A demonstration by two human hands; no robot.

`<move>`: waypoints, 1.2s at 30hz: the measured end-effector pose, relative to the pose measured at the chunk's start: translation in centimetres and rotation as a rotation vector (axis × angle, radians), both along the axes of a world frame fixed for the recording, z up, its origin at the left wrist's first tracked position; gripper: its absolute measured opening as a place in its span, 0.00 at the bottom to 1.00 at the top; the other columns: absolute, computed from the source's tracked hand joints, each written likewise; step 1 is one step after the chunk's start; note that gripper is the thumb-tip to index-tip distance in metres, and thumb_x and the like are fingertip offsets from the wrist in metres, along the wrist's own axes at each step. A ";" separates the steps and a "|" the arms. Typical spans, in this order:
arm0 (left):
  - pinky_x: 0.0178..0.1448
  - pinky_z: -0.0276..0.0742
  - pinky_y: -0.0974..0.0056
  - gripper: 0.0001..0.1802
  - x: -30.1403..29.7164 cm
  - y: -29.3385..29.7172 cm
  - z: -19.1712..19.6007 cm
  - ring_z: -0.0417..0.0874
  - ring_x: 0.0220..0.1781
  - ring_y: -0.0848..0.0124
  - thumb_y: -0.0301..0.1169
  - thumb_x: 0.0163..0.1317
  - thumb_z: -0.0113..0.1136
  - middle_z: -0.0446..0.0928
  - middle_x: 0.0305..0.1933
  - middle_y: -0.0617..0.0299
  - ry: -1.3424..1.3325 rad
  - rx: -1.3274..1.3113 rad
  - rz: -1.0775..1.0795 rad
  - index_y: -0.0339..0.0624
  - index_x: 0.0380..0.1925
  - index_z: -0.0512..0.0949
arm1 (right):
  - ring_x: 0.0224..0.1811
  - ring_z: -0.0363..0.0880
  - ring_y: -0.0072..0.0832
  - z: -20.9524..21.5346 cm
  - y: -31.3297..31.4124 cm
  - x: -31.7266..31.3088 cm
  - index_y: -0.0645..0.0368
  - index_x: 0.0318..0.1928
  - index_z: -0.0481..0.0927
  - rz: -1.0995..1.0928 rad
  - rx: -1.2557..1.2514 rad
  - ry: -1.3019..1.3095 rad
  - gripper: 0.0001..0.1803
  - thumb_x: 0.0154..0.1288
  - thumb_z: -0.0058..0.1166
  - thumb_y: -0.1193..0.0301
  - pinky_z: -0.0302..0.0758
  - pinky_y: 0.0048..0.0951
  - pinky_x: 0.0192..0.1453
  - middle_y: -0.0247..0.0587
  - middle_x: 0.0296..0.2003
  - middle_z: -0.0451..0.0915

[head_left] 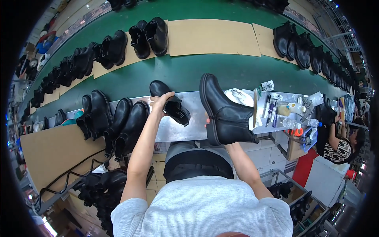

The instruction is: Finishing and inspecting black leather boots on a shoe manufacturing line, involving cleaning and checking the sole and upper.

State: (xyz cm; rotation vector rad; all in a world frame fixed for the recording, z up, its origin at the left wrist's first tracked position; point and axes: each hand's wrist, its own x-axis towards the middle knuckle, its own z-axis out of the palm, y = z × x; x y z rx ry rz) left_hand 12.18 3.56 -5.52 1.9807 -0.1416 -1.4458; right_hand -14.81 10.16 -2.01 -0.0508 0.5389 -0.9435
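My left hand [160, 102] is closed around a black ankle boot [176, 109], its toe pointing away and its opening toward me, over the metal bench [169, 132]. On the right, a second black ankle boot [227, 112] is raised nearer to me, lying on its side with the toe up and the thick sole to the left. My right hand [207, 121] grips it from beneath; only fingertips show past the sole edge, the rest being hidden behind the boot. A white cloth [240, 96] lies on the bench just behind this boot.
Pens [271, 112], small bottles [292, 123] and orange-handled scissors [298, 132] crowd the bench's right side. Several black boots [132, 126] stand at the left beside a cardboard sheet [59, 156]. Beyond runs a green conveyor [197, 71] carrying boots on cardboard. Another person [338, 148] works far right.
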 end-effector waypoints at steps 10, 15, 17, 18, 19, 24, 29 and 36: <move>0.58 0.70 0.64 0.56 1.2 4.5 4.0 0.75 0.53 0.62 0.23 0.38 0.65 0.68 0.56 0.51 0.388 -0.584 -0.301 0.42 0.69 0.46 | 0.35 0.79 0.37 -0.1 -1.3 -0.3 0.67 0.48 0.73 0.027 -0.003 0.101 0.19 0.66 0.46 0.63 0.80 0.40 0.42 0.50 0.36 0.78; 0.62 0.65 0.64 0.56 1.0 4.5 8.5 0.72 0.57 0.62 0.23 0.40 0.64 0.66 0.57 0.51 0.521 -0.650 -0.283 0.42 0.69 0.44 | 0.33 0.80 0.39 1.5 -3.2 0.9 0.65 0.46 0.74 0.097 0.011 0.169 0.18 0.66 0.46 0.62 0.80 0.38 0.43 0.51 0.32 0.79; 0.63 0.64 0.64 0.56 1.9 4.8 9.7 0.70 0.59 0.62 0.22 0.40 0.64 0.65 0.58 0.50 0.522 -0.627 -0.268 0.42 0.69 0.41 | 0.34 0.78 0.38 3.0 -4.0 1.8 0.64 0.45 0.74 0.124 0.039 0.115 0.18 0.66 0.46 0.62 0.79 0.35 0.42 0.50 0.34 0.79; 0.63 0.65 0.63 0.57 2.3 5.1 10.6 0.70 0.59 0.61 0.22 0.41 0.64 0.65 0.59 0.50 0.514 -0.622 -0.241 0.43 0.69 0.40 | 0.34 0.78 0.38 2.2 -4.2 1.9 0.64 0.45 0.74 0.153 0.026 0.103 0.18 0.66 0.46 0.62 0.79 0.35 0.42 0.50 0.34 0.79; 0.64 0.65 0.62 0.55 2.7 5.5 10.9 0.69 0.60 0.60 0.20 0.43 0.61 0.64 0.61 0.49 0.538 -0.627 -0.197 0.44 0.70 0.39 | 0.35 0.78 0.37 0.4 -4.6 1.5 0.63 0.44 0.75 0.253 -0.386 0.474 0.16 0.66 0.46 0.62 0.78 0.35 0.42 0.48 0.34 0.79; 0.65 0.64 0.62 0.47 6.3 4.9 10.8 0.70 0.60 0.61 0.24 0.48 0.55 0.63 0.63 0.52 0.724 -0.919 0.086 0.49 0.70 0.46 | 0.37 0.75 0.23 -8.4 -6.1 -1.8 0.63 0.45 0.75 0.331 -0.173 0.536 0.20 0.70 0.41 0.58 0.74 0.24 0.40 0.35 0.38 0.78; 0.64 0.67 0.56 0.37 17.0 5.2 13.2 0.74 0.57 0.54 0.45 0.53 0.54 0.68 0.59 0.43 0.460 -1.223 0.448 0.28 0.57 0.64 | 0.49 0.69 0.25 -5.5 -5.3 2.3 0.69 0.60 0.65 0.548 -0.400 0.927 0.32 0.66 0.49 0.55 0.64 0.24 0.56 0.38 0.48 0.74; 0.54 0.76 0.61 0.26 25.1 5.6 18.3 0.82 0.43 0.60 0.45 0.58 0.52 0.79 0.44 0.49 0.410 -1.192 0.671 0.30 0.44 0.75 | 0.63 0.62 0.33 -6.9 -6.2 1.3 0.68 0.65 0.59 0.609 -0.422 1.136 0.34 0.70 0.42 0.53 0.55 0.29 0.66 0.49 0.61 0.64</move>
